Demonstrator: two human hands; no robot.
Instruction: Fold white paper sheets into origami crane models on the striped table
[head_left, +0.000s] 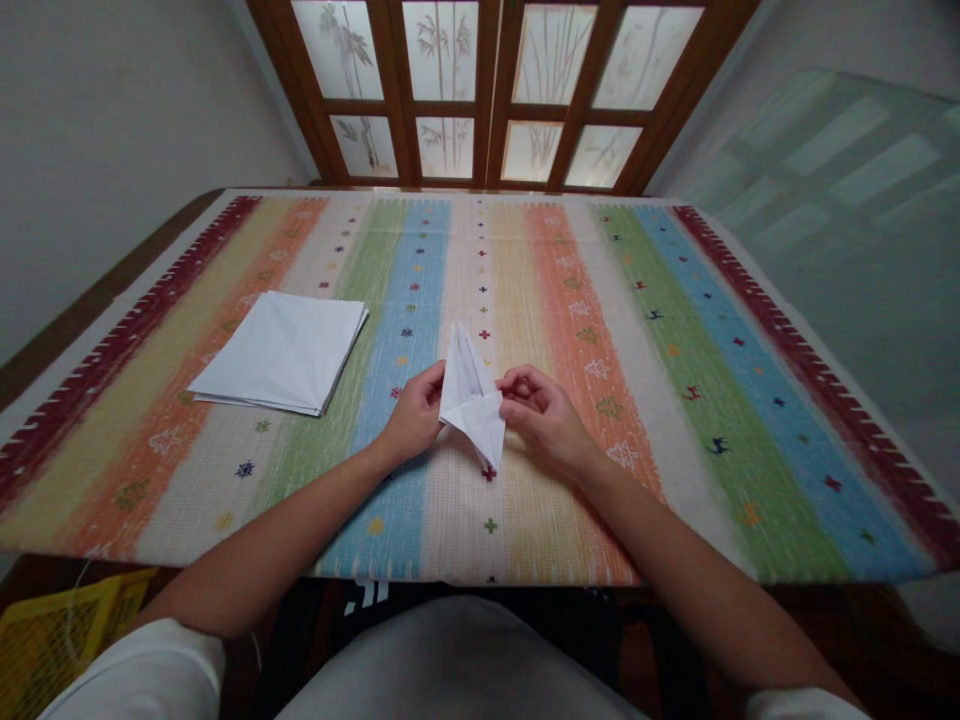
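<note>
Between my two hands is a folded piece of white paper (474,402), pointed at its top and bottom, with creased flaps across its middle. My left hand (417,408) grips its left edge, the thumb and fingers closed there. On the opposite side, my right hand (546,412) pinches the right edge between thumb and forefinger, the other fingers curled. The paper is held just above the striped tablecloth (517,520). To the left of my left hand lies a stack of square white paper sheets (289,350).
The tablecloth covers a wide table. Beyond the far edge stand wooden-framed glass panels (487,110). A wall is at the left, and a pale glossy panel (840,220) at the right. A yellow plastic basket (64,630) sits below the near left edge.
</note>
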